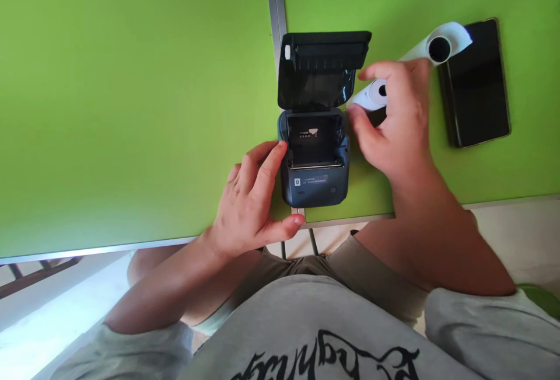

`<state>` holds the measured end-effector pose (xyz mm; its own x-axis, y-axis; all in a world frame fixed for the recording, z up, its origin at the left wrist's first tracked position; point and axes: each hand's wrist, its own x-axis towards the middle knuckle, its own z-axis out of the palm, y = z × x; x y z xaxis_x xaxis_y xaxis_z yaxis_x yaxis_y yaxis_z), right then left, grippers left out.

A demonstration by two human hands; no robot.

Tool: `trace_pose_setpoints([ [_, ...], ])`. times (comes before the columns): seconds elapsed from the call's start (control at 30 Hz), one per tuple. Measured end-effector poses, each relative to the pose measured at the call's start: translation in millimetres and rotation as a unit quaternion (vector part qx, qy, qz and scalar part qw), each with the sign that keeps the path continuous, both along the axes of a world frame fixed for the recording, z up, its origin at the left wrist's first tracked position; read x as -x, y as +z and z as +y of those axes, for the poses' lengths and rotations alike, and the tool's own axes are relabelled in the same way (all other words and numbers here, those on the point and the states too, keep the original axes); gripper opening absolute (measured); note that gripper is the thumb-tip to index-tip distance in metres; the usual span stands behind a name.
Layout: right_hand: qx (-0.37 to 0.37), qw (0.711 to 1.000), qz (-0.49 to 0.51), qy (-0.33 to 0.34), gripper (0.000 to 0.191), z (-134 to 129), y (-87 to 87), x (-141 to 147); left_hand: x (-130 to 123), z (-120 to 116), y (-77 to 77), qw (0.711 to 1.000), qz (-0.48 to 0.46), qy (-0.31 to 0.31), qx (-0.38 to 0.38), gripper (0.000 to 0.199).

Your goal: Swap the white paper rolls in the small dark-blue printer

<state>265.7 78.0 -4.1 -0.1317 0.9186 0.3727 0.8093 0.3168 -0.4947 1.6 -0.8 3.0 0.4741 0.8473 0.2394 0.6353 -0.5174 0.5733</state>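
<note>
A small dark label printer [315, 187] sits near the table's front edge, its lid [321, 82] raised and its roll compartment bare inside. My left hand [249, 199] rests at the printer's left side, fingers stretched out. One fingertip touches the compartment rim, and the thumb lies by the front edge. To the right of the lid, a white paper roll [371, 95] lies between the spread thumb and index finger of my right hand [400, 117]. That thumb appears to touch the paper's end; the other fingers are hidden or blurred.
A second white roll [455, 37] with a dark core lies beyond my right hand, its loose end curling over a black phone or tablet [475, 88]. A metal strip [275, 6] divides the green tabletop [131, 105]. The table edge runs close in front of me.
</note>
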Motion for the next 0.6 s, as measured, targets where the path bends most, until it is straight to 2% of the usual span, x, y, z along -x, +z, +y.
trace_pose_setpoints([
  [0.17,0.008,1.000,0.009,0.013,0.056,-0.6,-2.7,-1.9,0.0,0.2,0.1,1.000,-0.003,0.000,0.006,0.090],
  [0.33,-0.007,0.998,-0.020,0.054,0.051,-1.8,-1.7,-1.6,2.1,0.8,1.0,1.000,-0.004,0.000,0.001,0.090],
  [0.6,0.018,0.999,0.019,0.038,0.046,1.3,0.1,-4.0,0.5,0.9,0.9,1.000,0.003,-0.003,0.003,0.090],
])
